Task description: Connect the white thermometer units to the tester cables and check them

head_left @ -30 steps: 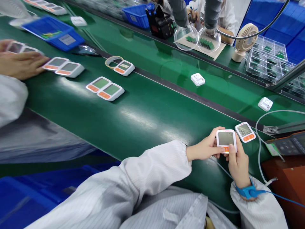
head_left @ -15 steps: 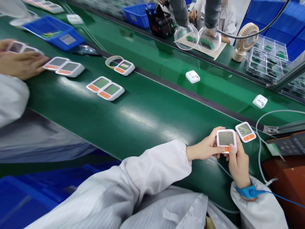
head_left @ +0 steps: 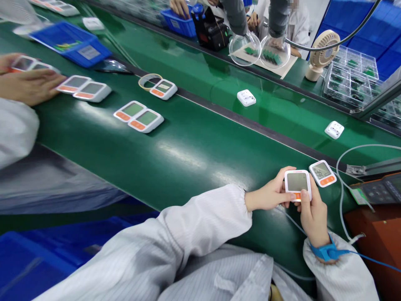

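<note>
Since the earlier frames, only the far belt's load has shifted: the two white modules, one (head_left: 246,97) and another (head_left: 334,129), have slid leftward, a hand now reaches into the blue bin (head_left: 180,21) at top, and the co-worker's hand (head_left: 28,85) at far left has edged slightly. Both of the wearer's hands read unchanged.

Left to right on the near belt (head_left: 188,154): co-worker's hand flat over a unit; a pair of white, orange-buttoned display units (head_left: 84,88) just beside it; a second pair (head_left: 138,116) further along; a single unit (head_left: 163,89) touching a loose tape ring (head_left: 149,81).

Left hand (head_left: 267,195): thumb and fingers clamped on the left edge of the held unit (head_left: 297,184), which sits just above the belt's near edge, screen up and blank-looking. Right hand (head_left: 313,215): fingers closed round the unit's right and lower side, thumb over the orange button area. Blue wrist strap (head_left: 326,252) with its lead trailing right.

Judgement: to do this well, keep the screen square to the eye and the thumb press short, gripping by the edges so the display stays uncovered.

Just beside the held unit lies a lit unit (head_left: 322,173), showing digits. White tubing (head_left: 341,184) loops close on the right, near the tester panel (head_left: 379,190); likely a snag if the hands swing that way.
</note>
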Demonstrator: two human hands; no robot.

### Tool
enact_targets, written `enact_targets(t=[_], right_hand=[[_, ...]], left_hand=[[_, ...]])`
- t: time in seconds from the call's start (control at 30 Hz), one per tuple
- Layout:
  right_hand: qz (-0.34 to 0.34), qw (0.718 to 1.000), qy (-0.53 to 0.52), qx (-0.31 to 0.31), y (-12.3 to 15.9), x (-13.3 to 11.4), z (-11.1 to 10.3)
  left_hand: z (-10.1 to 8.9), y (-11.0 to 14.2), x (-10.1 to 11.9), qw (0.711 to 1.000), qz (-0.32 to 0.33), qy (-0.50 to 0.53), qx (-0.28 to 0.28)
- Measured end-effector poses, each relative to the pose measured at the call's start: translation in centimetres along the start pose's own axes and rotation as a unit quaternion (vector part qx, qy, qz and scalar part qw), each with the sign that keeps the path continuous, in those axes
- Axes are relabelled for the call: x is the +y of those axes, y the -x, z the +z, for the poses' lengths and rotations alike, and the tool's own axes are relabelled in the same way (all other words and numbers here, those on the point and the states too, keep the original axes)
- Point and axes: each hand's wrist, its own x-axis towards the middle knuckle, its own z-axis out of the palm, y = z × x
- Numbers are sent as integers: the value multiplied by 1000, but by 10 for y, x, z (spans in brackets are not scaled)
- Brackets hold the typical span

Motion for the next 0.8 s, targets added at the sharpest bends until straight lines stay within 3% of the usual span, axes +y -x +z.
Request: enact_targets(t=[0.5,0.67,0.8], right_hand=[[-2,1000,-16,-5,0,1,-1],[4,1000,20,17,-1,0,0],[-30,996,75,46,-2,2,3]], left_hand=[[2,0,2,1000,16,11,7],[-1,-2,1,1000,-5,-11,9],[-4,-4,3,998,-7,-42,35]])
